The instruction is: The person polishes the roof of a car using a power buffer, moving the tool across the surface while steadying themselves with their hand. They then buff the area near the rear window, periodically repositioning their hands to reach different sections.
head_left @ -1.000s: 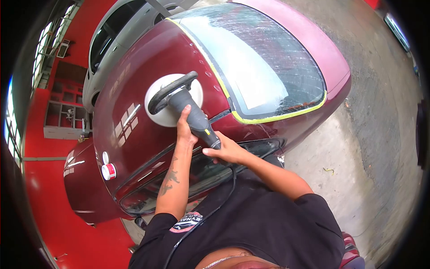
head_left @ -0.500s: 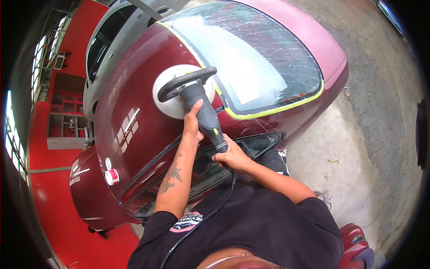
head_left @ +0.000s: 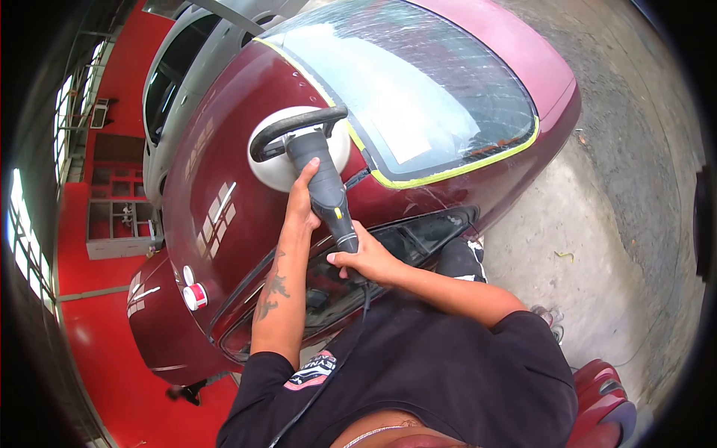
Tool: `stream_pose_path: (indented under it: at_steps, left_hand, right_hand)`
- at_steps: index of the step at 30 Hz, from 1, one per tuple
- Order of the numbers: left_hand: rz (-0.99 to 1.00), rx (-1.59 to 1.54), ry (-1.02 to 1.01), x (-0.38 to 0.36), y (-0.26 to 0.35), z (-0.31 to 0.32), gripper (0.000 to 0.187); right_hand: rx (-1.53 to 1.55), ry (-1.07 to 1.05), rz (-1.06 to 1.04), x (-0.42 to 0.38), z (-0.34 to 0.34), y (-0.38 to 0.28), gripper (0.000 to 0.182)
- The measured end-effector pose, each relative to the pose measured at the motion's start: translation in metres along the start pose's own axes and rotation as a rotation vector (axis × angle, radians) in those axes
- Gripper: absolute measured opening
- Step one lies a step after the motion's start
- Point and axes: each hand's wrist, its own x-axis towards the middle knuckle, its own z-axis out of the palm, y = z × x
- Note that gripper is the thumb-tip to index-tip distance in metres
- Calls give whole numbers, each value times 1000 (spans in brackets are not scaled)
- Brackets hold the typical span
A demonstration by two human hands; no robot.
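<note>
Both my hands grip a black rotary polisher (head_left: pixel 328 190) with a D-shaped front handle (head_left: pixel 299 125). My left hand (head_left: pixel 302 200) wraps round the body behind its head, thumb on top. Further back, my right hand (head_left: pixel 366 257) closes round the rear end, where a black cord (head_left: pixel 365 302) trails toward my shirt. Beneath the head, a broad white pad (head_left: pixel 340 153) lies against the dark red car roof (head_left: pixel 231 142), close to the taped window edge. Its underside is hidden.
Yellow-green tape (head_left: pixel 441 178) borders the wet, streaked car window (head_left: pixel 478 97). A red-and-white tub (head_left: pixel 195 296) stands on the roof, with a white lid beside it. A silver car (head_left: pixel 175 89) is parked beyond. Concrete floor (head_left: pixel 553 224) lies to the right.
The polisher and both hands have shifted slightly left, the pad staying on the roof near the window tape. The camera view has turned a little. Both grips are unchanged.
</note>
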Motion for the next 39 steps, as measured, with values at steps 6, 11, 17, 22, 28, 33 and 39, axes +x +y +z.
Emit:
stream_pose_path:
  at_steps: [6, 11, 17, 22, 28, 33, 39]
  left_hand:
    - [-103, 7, -60, -41, 4, -7, 53]
    - [-87, -5, -32, -55, 3, -20, 51]
    - [-77, 24, -4, -47, 18, -30, 56]
    - [-94, 41, -17, -47, 25, -18, 58]
    - [-129, 76, -59, -44, 25, -10, 59]
    - [-153, 104, -64, -45, 25, -5, 60]
    - [-158, 120, -54, -54, 22, -6, 60]
  right_hand:
    - [-63, -48, 97, -16, 10, 7, 89]
    - [148, 31, 61, 24, 7, 0, 100]
    - [253, -52, -103, 70, 21, -17, 97]
    - [319, -25, -166, 65, 22, -34, 98]
    - [378, 72, -189, 67, 20, -29, 97]
    - [397, 66, -231, 63, 20, -25, 97]
    - [388, 68, -213, 54, 24, -23, 97]
